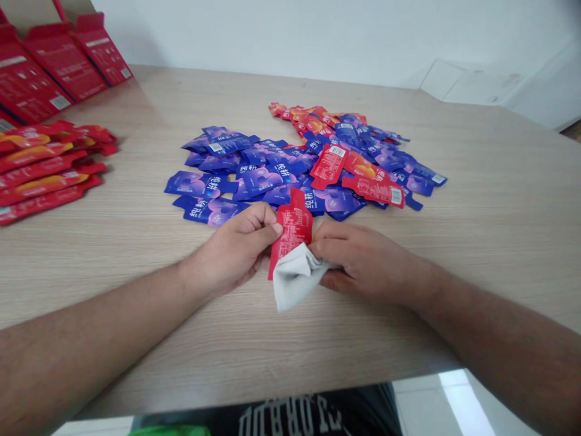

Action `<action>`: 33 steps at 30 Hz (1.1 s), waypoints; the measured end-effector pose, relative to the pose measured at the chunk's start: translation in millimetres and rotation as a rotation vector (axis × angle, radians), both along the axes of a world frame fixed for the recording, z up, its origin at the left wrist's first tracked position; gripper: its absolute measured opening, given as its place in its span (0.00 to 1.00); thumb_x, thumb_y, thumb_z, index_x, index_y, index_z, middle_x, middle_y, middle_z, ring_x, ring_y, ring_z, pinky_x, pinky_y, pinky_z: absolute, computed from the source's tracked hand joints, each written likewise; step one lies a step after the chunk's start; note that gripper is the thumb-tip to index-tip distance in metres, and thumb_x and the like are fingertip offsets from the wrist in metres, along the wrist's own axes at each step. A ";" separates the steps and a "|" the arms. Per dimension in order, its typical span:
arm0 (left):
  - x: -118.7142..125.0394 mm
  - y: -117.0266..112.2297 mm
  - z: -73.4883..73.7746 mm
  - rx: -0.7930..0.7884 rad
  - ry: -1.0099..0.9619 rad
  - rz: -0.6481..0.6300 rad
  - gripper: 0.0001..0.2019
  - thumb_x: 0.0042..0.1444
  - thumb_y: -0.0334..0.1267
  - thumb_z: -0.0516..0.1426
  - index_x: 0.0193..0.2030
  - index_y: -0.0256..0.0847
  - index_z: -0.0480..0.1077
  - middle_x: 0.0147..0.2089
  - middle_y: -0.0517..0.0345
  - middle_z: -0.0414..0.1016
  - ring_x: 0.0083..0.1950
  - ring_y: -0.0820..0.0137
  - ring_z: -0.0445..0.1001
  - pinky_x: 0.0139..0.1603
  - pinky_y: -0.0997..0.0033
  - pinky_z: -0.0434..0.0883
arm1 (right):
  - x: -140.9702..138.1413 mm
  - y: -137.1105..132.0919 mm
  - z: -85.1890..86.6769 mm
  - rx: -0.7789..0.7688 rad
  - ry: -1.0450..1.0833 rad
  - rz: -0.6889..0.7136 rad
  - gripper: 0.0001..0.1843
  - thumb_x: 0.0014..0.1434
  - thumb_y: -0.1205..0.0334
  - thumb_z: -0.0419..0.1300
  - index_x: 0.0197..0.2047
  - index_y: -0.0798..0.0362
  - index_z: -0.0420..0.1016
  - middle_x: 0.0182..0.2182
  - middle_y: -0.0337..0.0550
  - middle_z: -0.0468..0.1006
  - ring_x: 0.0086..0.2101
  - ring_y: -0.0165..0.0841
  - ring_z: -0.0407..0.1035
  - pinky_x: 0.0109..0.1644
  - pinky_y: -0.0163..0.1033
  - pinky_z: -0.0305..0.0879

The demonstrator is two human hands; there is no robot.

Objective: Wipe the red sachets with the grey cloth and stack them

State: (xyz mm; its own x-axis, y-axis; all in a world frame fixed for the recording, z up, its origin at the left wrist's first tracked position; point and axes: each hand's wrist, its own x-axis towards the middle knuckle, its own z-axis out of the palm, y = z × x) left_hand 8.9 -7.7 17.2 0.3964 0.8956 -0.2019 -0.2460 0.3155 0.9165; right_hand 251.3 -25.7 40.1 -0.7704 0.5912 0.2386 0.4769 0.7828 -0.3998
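A red sachet [296, 221] with pale print and a narrow neck at its top is held over the table's front half. My left hand [242, 245] is closed on its left edge, thumb on the printed face. My right hand [363, 257] is closed on a bunched white cloth [297, 278], which lies against the sachet's lower right part. Those right fingertips are partly hidden by the cloth. Just beyond both hands spreads a loose pile of purple sachets [265, 175], with several red sachets [330, 165] on top and at the back.
Red sachets [45, 172] lie stacked at the left. Behind them stand red cardboard boxes [54, 60] with raised flaps. A white wall [295, 36] borders the far side of the wooden table [490, 242]. The table's front edge runs close to my lap.
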 end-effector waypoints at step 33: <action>2.7 -4.8 -1.5 0.189 0.216 0.026 0.12 0.63 0.42 0.64 0.36 0.42 0.65 0.30 0.63 0.70 0.26 0.75 0.66 0.26 0.76 0.62 | -17.0 -20.0 -2.5 0.104 -0.023 -0.098 0.06 0.68 0.65 0.64 0.48 0.52 0.78 0.44 0.47 0.79 0.44 0.40 0.72 0.49 0.45 0.70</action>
State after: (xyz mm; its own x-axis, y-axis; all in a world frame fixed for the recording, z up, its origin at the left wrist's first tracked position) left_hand 11.6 -12.5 15.6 0.3387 0.9347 -0.1078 -0.0447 0.1304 0.9904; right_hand 234.2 -45.7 37.5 -0.7164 0.6368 0.2850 0.5611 0.7686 -0.3072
